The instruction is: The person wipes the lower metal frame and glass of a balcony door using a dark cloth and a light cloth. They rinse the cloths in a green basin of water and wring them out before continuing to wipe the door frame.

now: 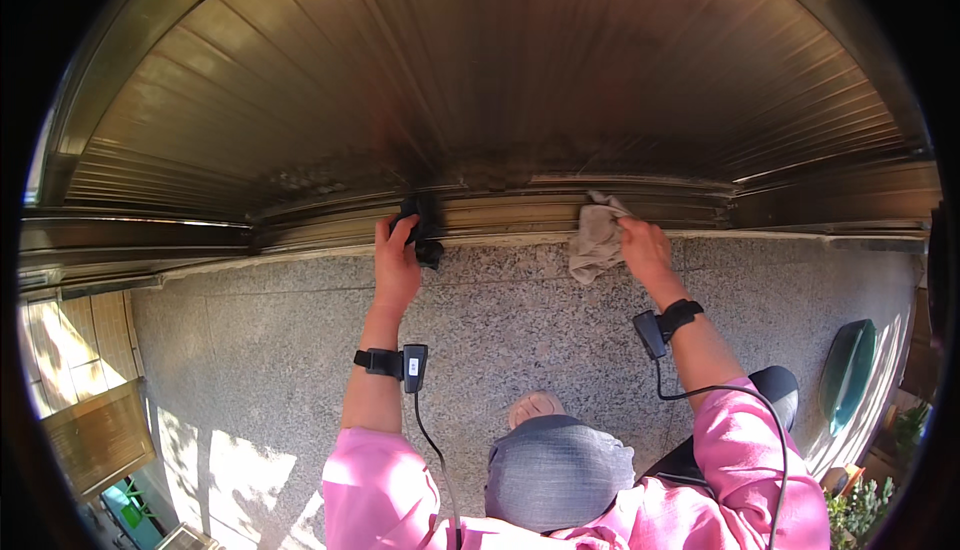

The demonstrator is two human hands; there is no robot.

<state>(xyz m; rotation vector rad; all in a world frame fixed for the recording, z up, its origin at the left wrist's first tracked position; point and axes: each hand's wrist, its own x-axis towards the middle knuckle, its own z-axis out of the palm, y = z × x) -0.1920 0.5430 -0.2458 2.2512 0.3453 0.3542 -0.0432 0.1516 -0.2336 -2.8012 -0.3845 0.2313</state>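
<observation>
My left hand grips a dark object, perhaps a black cloth or bag, against the lower metal rail of a metal door or panel. Its exact kind is hard to make out in the shadow. To the right, my right hand pinches a crumpled grey-beige cloth. That cloth lies partly over the rail and hangs onto the speckled stone floor. Above both hands rises the ribbed, shiny metal panel.
Black strapped devices with cables sit on both forearms. A green plastic basin stands at the right. Potted plants are at the lower right, and a brown wooden-looking panel is at the left. My bent knee is below.
</observation>
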